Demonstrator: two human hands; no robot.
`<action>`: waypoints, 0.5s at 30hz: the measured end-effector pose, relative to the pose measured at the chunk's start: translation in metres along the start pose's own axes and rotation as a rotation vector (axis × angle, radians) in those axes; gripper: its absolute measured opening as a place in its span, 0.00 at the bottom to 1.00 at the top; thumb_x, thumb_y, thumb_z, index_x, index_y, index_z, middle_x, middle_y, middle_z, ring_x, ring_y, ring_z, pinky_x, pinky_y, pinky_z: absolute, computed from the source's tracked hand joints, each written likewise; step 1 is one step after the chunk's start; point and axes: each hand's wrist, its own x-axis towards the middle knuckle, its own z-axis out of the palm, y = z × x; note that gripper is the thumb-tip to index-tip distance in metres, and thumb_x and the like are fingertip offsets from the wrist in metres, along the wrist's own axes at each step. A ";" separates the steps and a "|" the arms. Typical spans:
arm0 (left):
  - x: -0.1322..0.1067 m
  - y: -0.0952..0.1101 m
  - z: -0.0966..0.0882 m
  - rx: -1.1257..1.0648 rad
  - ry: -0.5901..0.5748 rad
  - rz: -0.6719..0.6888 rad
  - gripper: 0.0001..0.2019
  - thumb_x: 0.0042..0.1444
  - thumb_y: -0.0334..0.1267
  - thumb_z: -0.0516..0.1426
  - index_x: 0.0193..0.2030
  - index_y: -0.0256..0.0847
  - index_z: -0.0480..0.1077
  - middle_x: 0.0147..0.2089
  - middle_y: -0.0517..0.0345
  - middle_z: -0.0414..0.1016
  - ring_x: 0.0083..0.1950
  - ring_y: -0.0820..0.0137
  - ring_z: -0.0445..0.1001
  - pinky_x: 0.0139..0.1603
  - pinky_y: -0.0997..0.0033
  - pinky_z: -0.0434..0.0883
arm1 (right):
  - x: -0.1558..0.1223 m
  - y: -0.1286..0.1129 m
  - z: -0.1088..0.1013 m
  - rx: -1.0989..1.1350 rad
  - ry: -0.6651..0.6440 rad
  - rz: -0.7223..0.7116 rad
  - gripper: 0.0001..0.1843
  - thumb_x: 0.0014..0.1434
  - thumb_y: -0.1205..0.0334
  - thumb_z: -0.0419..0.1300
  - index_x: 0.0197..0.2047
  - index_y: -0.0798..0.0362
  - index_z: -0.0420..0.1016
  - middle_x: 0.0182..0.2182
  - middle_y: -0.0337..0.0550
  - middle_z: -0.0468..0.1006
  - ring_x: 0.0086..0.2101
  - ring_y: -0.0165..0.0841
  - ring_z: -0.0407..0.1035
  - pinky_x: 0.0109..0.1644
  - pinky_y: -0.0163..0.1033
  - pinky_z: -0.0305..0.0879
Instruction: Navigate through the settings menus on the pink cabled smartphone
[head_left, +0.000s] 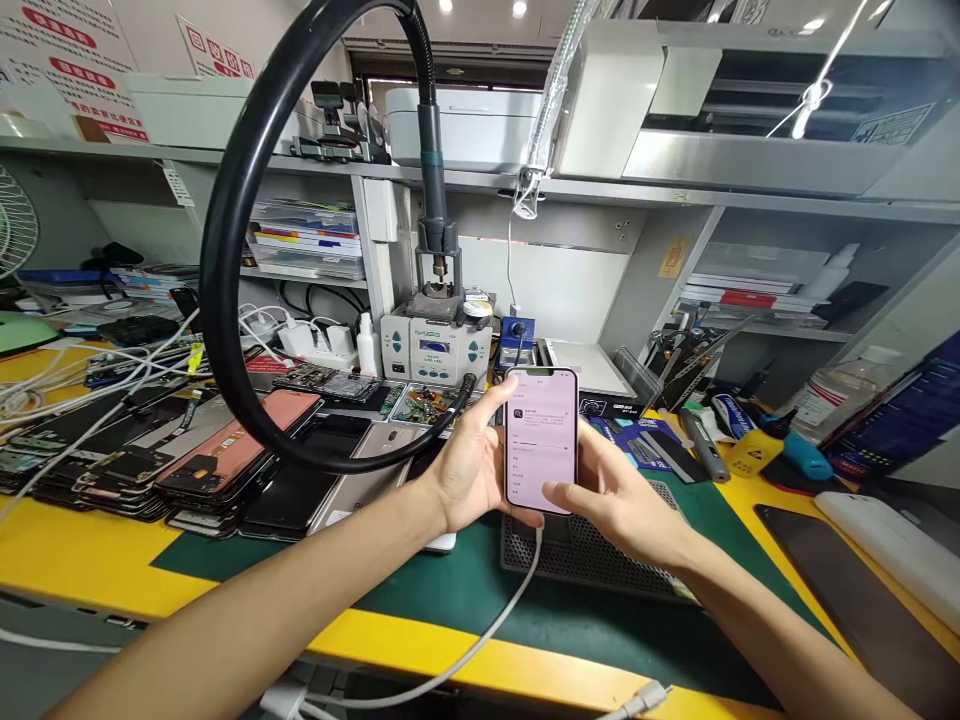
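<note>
A smartphone (pixel 541 425) with a lit, pale pink settings-like screen is held upright over the bench. My left hand (pixel 472 460) grips its left side, thumb along the upper left edge and fingers behind. My right hand (pixel 619 490) wraps the right side, its thumb lying on the lower part of the screen; its other fingers are mostly hidden behind the phone. A white charging cable (pixel 517 598) is plugged into the phone's bottom end and runs down toward the bench's front edge. Below the phone lies a dark perforated tray (pixel 600 560) on the green mat (pixel 442 600).
Stacked phones and parts (pixel 240 440) crowd the left side. A black hose (pixel 217 240) loops in front of a hot-air station (pixel 437 345). On the right are tweezers (pixel 690 350), a yellow bottle (pixel 757 445) and a dark flat panel (pixel 840 590). A loose cable plug (pixel 646 697) hangs at the front.
</note>
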 end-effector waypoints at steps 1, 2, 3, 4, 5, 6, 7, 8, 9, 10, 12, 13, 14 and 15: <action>0.001 0.000 0.000 0.003 0.005 -0.001 0.42 0.61 0.72 0.46 0.52 0.33 0.80 0.51 0.34 0.80 0.37 0.57 0.78 0.28 0.59 0.77 | 0.000 0.000 0.000 0.000 -0.001 -0.001 0.32 0.55 0.66 0.65 0.62 0.47 0.66 0.60 0.47 0.75 0.61 0.46 0.69 0.68 0.55 0.62; 0.001 0.000 0.001 0.005 0.013 -0.004 0.42 0.61 0.72 0.46 0.52 0.33 0.80 0.50 0.34 0.80 0.37 0.57 0.78 0.28 0.58 0.77 | 0.000 0.000 0.000 0.002 -0.003 -0.002 0.32 0.55 0.66 0.65 0.62 0.47 0.66 0.60 0.46 0.75 0.61 0.46 0.68 0.68 0.56 0.62; 0.002 -0.001 0.001 0.005 0.022 -0.010 0.42 0.60 0.73 0.47 0.52 0.33 0.80 0.50 0.34 0.80 0.36 0.57 0.78 0.28 0.58 0.77 | 0.000 0.000 0.001 0.006 -0.007 -0.003 0.32 0.55 0.66 0.65 0.63 0.47 0.66 0.60 0.46 0.75 0.62 0.46 0.68 0.68 0.56 0.62; 0.002 -0.001 0.000 0.004 0.033 -0.015 0.42 0.60 0.73 0.47 0.51 0.33 0.80 0.50 0.34 0.81 0.36 0.57 0.78 0.28 0.57 0.77 | 0.001 0.000 0.001 0.014 -0.010 -0.002 0.32 0.55 0.67 0.65 0.63 0.46 0.66 0.60 0.46 0.75 0.62 0.45 0.68 0.68 0.55 0.61; 0.002 -0.001 0.000 0.000 0.042 -0.019 0.42 0.60 0.73 0.47 0.51 0.33 0.80 0.50 0.34 0.81 0.36 0.58 0.78 0.28 0.57 0.77 | 0.001 0.000 0.001 0.024 -0.012 0.000 0.32 0.55 0.67 0.65 0.63 0.46 0.66 0.61 0.45 0.75 0.62 0.45 0.68 0.68 0.55 0.61; 0.003 -0.001 0.000 -0.004 0.042 -0.021 0.42 0.60 0.73 0.47 0.51 0.33 0.80 0.50 0.34 0.80 0.36 0.58 0.78 0.28 0.57 0.77 | 0.002 0.000 0.001 0.037 -0.012 0.006 0.33 0.55 0.67 0.65 0.63 0.46 0.66 0.61 0.45 0.75 0.62 0.45 0.68 0.69 0.55 0.61; 0.003 -0.001 -0.001 -0.009 0.033 -0.022 0.43 0.60 0.73 0.47 0.51 0.32 0.80 0.50 0.34 0.80 0.36 0.57 0.78 0.29 0.57 0.78 | 0.002 0.000 0.001 0.051 -0.011 0.015 0.33 0.55 0.66 0.65 0.63 0.46 0.66 0.61 0.45 0.75 0.62 0.45 0.68 0.68 0.55 0.61; 0.003 -0.002 -0.002 -0.014 0.018 -0.021 0.43 0.60 0.74 0.47 0.51 0.32 0.80 0.50 0.34 0.80 0.37 0.57 0.78 0.29 0.56 0.78 | 0.002 0.000 0.001 0.066 -0.008 0.025 0.33 0.54 0.66 0.65 0.63 0.46 0.66 0.61 0.44 0.75 0.62 0.44 0.68 0.68 0.54 0.61; 0.003 -0.002 -0.002 -0.018 0.001 -0.018 0.44 0.59 0.74 0.46 0.51 0.32 0.80 0.51 0.33 0.80 0.37 0.56 0.78 0.30 0.56 0.78 | 0.003 -0.001 0.000 0.079 -0.005 0.035 0.33 0.54 0.66 0.66 0.63 0.46 0.67 0.60 0.44 0.76 0.61 0.44 0.69 0.67 0.54 0.62; 0.003 -0.002 -0.003 -0.022 -0.015 -0.016 0.45 0.59 0.74 0.46 0.51 0.31 0.80 0.51 0.33 0.80 0.38 0.56 0.78 0.30 0.56 0.78 | 0.003 -0.001 -0.001 0.091 -0.002 0.045 0.32 0.54 0.66 0.66 0.62 0.47 0.67 0.59 0.44 0.77 0.59 0.44 0.70 0.66 0.54 0.63; 0.002 -0.002 -0.005 -0.034 -0.045 -0.010 0.46 0.59 0.75 0.45 0.53 0.31 0.80 0.51 0.32 0.80 0.39 0.55 0.79 0.31 0.55 0.78 | 0.004 0.000 -0.003 0.106 0.008 0.063 0.30 0.53 0.65 0.66 0.60 0.48 0.70 0.56 0.44 0.79 0.56 0.44 0.72 0.62 0.53 0.66; 0.002 -0.002 -0.005 -0.043 -0.059 -0.006 0.46 0.59 0.75 0.45 0.54 0.31 0.79 0.51 0.32 0.79 0.39 0.54 0.79 0.32 0.54 0.78 | 0.004 0.000 -0.004 0.109 0.016 0.069 0.29 0.52 0.65 0.65 0.59 0.48 0.71 0.54 0.44 0.80 0.54 0.44 0.72 0.60 0.52 0.67; 0.002 -0.003 -0.006 -0.053 -0.075 -0.002 0.46 0.59 0.75 0.45 0.55 0.31 0.79 0.52 0.32 0.79 0.40 0.53 0.79 0.32 0.54 0.78 | 0.004 0.001 -0.006 0.108 0.027 0.075 0.28 0.52 0.65 0.65 0.58 0.48 0.72 0.53 0.44 0.80 0.53 0.44 0.72 0.59 0.52 0.68; 0.002 -0.003 -0.007 -0.063 -0.092 0.003 0.46 0.60 0.75 0.45 0.56 0.31 0.78 0.52 0.32 0.79 0.40 0.52 0.79 0.33 0.53 0.78 | 0.005 0.001 -0.007 0.104 0.041 0.079 0.28 0.51 0.65 0.65 0.57 0.49 0.73 0.53 0.44 0.80 0.52 0.44 0.72 0.58 0.52 0.68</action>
